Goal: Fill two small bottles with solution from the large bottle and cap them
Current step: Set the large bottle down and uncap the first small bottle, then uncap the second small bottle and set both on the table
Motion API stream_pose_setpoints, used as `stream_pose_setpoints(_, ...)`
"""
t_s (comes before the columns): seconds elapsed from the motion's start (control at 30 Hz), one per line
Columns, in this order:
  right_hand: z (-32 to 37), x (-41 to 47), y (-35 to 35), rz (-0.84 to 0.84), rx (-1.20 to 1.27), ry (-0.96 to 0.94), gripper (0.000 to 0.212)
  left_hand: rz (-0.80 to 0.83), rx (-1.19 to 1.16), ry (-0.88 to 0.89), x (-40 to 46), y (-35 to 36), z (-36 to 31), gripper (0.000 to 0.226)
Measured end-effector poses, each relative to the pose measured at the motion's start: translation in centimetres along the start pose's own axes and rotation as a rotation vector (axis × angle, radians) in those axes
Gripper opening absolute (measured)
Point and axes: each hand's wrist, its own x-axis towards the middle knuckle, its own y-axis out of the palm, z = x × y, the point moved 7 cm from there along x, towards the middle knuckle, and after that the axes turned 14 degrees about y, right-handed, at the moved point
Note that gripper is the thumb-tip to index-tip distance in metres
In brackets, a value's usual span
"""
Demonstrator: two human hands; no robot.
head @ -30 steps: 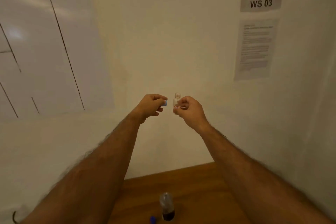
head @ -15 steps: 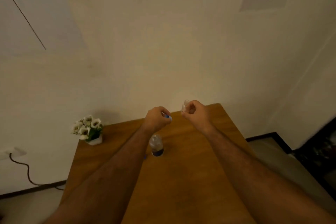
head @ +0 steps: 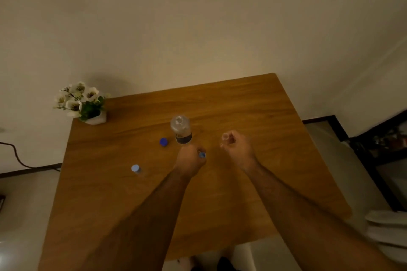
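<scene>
Head view, the only one here. The right hand is closed around a small clear bottle, held above the tabletop with its open mouth up and toward the far edge. So its long axis runs roughly upright, tipped a bit away from the person. It's too blurry to say whether there's liquid in it. The left hand is pinched shut on a light blue cap, just beside the large bottle.

The large bottle stands upright and uncapped, mouth straight up, a little dark solution at the bottom. Its dark blue cap lies just left of it. A second small bottle with a light blue cap on sits nearer the left edge, well apart from the rest.

What I'd worry about: the left hand is really close to that open bottle, so a careless knuckle could knock it over. The tiny bottle in the air could also slop if it tips further, and threading a small cap on crooked seems easy to do.
</scene>
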Motion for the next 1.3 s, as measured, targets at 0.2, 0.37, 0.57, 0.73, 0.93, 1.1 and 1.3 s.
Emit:
stream_pose_setpoints(0.2, -3.2, 1.1, 2.3, 0.002, -0.083, 0.002, 0.021, 0.0, 0.007, 0.014, 0.9, 4.0, 1.5, 0.029)
stream_pose_setpoints(0.37, -4.5, 1.3, 2.9, -0.038, -0.11, -0.028, 0.021, -0.06, 0.02, 0.042, 1.7, 5.5, 1.5, 0.023)
stream_pose_setpoints(0.57, -5.7, 1.3, 3.4, -0.025, -0.109, -0.027, 0.02, -0.104, 0.02, 0.053, 2.8, 6.3, 1.3, 0.023)
stream_pose_setpoints(0.73, -6.5, 1.3, 3.6, -0.025, -0.104, -0.006, 0.023, -0.112, 0.011, 0.051, 3.4, 6.8, 0.9, 0.024)
stream_pose_setpoints(0.93, -6.3, 1.3, 3.7, -0.022, -0.104, -0.031, 0.025, -0.143, -0.019, 0.078, 3.4, 7.0, 0.6, 0.02)
stream_pose_setpoints(1.1, -6.3, 1.3, 3.7, -0.025, -0.117, -0.019, 0.022, -0.134, -0.035, 0.091, 3.4, 7.0, 0.6, 0.021)
stream_pose_setpoints(1.3, -6.3, 1.4, 3.5, -0.041, -0.12, -0.033, 0.018, -0.11, -0.043, 0.097, 3.5, 7.1, 1.0, 0.03)
